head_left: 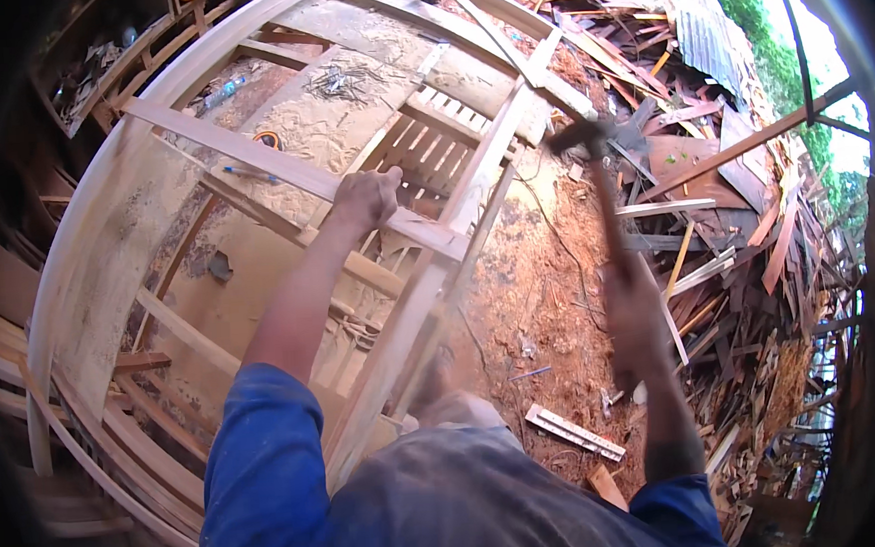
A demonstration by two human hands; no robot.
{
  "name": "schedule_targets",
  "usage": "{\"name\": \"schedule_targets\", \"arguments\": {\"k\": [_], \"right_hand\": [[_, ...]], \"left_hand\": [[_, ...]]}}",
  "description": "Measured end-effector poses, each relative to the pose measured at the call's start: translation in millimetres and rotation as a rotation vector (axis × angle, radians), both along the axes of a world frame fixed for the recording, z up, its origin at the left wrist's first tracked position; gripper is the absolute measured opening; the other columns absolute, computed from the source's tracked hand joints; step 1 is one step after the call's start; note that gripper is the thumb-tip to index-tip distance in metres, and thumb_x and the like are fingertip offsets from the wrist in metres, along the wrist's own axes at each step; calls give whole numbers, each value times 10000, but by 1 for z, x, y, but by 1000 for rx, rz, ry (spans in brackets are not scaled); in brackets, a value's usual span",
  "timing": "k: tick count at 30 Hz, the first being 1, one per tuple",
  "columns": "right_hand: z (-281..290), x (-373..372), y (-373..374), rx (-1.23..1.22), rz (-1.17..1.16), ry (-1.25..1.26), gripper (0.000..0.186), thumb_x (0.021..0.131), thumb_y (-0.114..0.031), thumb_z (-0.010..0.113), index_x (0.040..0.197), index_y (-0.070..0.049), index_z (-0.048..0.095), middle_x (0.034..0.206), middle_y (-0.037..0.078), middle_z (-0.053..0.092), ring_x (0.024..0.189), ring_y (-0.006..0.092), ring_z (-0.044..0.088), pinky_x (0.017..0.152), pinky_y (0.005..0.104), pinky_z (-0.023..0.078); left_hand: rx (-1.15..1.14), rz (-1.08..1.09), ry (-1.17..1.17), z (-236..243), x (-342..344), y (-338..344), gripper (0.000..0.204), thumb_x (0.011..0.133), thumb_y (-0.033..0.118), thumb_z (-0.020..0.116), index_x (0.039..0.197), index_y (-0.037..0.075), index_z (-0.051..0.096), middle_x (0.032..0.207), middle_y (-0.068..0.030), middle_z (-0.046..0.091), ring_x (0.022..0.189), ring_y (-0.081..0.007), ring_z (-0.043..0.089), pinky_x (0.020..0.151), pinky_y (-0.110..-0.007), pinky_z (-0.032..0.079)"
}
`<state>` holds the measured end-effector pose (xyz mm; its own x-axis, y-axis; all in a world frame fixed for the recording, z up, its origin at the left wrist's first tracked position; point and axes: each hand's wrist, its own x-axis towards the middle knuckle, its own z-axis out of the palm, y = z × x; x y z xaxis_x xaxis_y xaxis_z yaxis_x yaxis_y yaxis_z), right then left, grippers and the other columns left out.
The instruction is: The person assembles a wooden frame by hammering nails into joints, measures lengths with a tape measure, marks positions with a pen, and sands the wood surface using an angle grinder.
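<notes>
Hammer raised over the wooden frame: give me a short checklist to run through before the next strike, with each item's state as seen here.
1. Right hand gripping the hammer handle: ok.
2. Left hand steadying the diagonal slat on the wooden frame: ok.
3. Nail positioned under the strike: cannot tell, none visible.
4. Left fingers away from the strike point: cannot tell.
5. Hammer's path free of other things: ok; only the frame edge lies below it.
6. Footing: not ok; scrap wood litters the ground to the right.
</notes>
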<state>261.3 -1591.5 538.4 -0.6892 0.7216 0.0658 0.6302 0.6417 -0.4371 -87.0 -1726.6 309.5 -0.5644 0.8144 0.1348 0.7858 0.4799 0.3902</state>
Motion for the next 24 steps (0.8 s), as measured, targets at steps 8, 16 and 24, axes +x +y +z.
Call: {"name": "schedule_targets", "arguments": {"k": [8,16,24], "right_hand": [[-72,37,-2,-239,433,444,280,1030,-313,486,1124,-50,491,780,138,576,629,290,563,609,409,484],[64,-6,-36,57,33,345,205,1017,-225,552,1067,-31,595,715,36,587,586,174,547,491,402,427],[-119,13,-41,-276,199,-180,249,1019,-229,550,1000,19,566,805,155,653,706,332,599,668,467,457]], "left_hand": [[5,-25,-2,1,6,18,202,929,230,439,997,112,588,819,-227,698,821,-439,681,748,-551,512],[61,49,-49,3,-6,-11,227,934,229,423,1014,113,601,861,-204,713,882,-413,685,792,-539,502],[60,-16,-13,-2,2,14,233,940,226,407,1006,114,600,852,-197,713,872,-406,689,772,-532,513]]}}
